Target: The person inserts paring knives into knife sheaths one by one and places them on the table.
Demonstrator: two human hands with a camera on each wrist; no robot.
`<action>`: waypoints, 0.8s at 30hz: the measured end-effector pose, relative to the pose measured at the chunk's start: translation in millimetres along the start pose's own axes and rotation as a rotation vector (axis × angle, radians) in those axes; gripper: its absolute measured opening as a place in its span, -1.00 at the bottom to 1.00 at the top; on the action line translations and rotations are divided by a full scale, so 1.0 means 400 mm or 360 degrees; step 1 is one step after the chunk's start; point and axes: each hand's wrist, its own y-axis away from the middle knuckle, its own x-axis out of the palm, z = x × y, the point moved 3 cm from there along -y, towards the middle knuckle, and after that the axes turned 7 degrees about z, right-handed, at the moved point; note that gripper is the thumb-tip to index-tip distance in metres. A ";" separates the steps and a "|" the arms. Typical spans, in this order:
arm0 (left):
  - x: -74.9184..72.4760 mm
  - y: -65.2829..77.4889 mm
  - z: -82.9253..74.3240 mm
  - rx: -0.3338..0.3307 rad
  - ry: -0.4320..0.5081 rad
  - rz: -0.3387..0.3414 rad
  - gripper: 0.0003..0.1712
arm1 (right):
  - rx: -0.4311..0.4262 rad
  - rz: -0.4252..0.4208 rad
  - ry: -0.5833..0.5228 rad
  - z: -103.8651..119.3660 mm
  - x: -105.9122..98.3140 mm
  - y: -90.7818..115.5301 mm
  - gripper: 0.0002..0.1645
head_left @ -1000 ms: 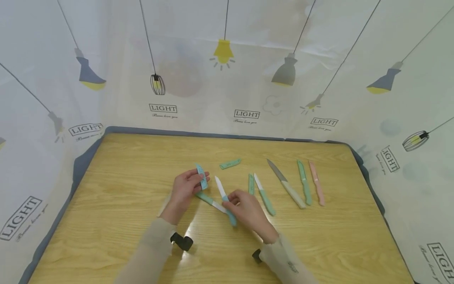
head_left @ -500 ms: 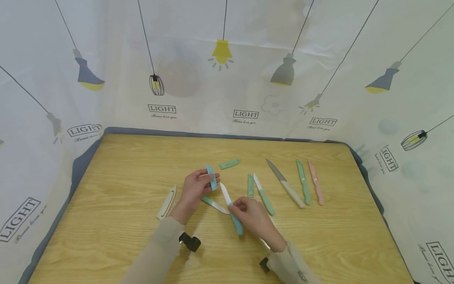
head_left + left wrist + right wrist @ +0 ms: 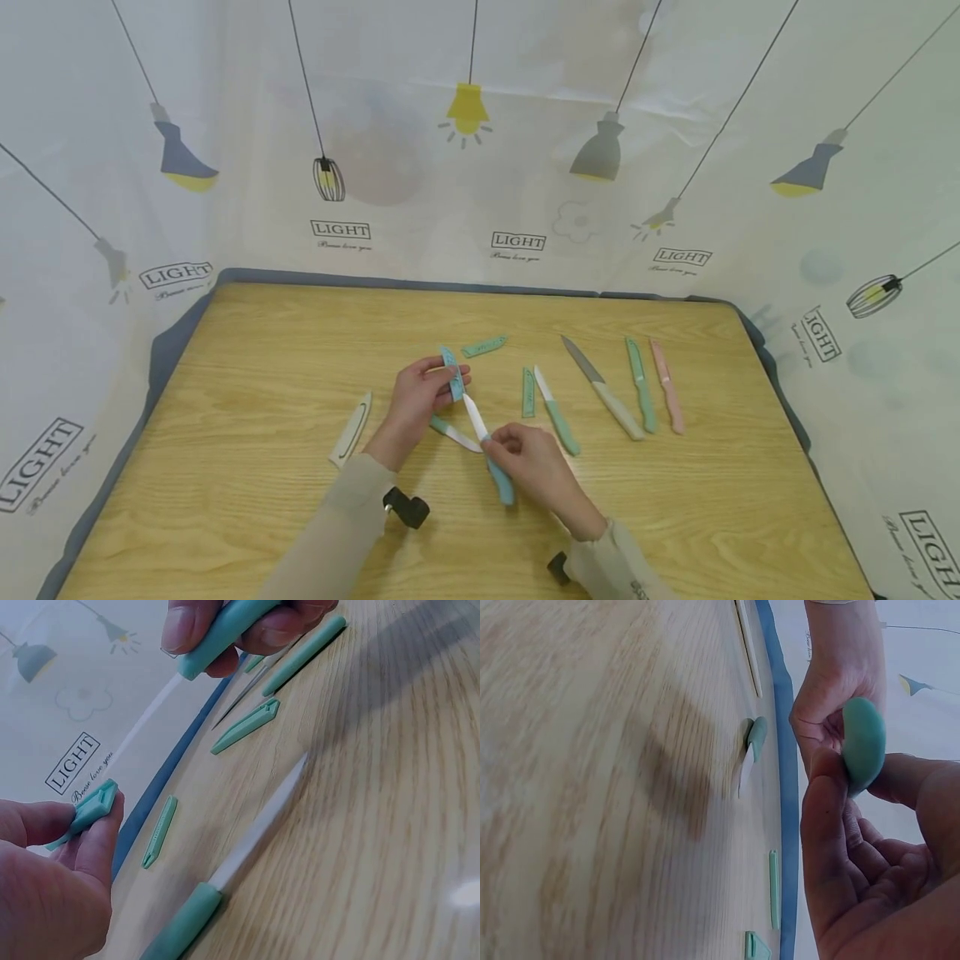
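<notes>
In the head view my left hand (image 3: 412,404) pinches a light-blue knife sheath (image 3: 453,375) between thumb and fingers. My right hand (image 3: 540,462) grips a paring knife (image 3: 475,417) with a white blade and blue handle, which looks greenish in both wrist views. The blade points up and left, its tip at the sheath's lower end; whether it touches cannot be told. In the left wrist view the sheath (image 3: 95,808) shows its slotted side, in line with the blade. The right wrist view shows the handle's butt (image 3: 864,742). Beneath the hands lies a green-handled knife (image 3: 459,435), partly hidden.
On the wooden table (image 3: 225,467) lie a cream sheath (image 3: 350,429) at left and two green sheaths (image 3: 484,347) farther back. To the right are a green-handled knife (image 3: 558,417), a large cream-handled knife (image 3: 603,387), a sheathed green knife (image 3: 642,386) and a pink one (image 3: 667,387).
Both hands have shifted right, and the left hand has uncovered the cream sheath. The paring knife's tip and the blue sheath have come closer together.
</notes>
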 end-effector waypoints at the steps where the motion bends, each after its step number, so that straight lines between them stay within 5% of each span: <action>1: 0.000 0.000 0.000 -0.0001 0.0004 0.0000 -0.50 | -0.0002 0.0005 -0.0006 0.001 0.001 0.000 -0.59; 24: 0.014 -0.004 0.005 -0.0022 0.0080 0.0039 -0.51 | 0.0071 0.0008 -0.0019 0.006 0.006 -0.004 -0.57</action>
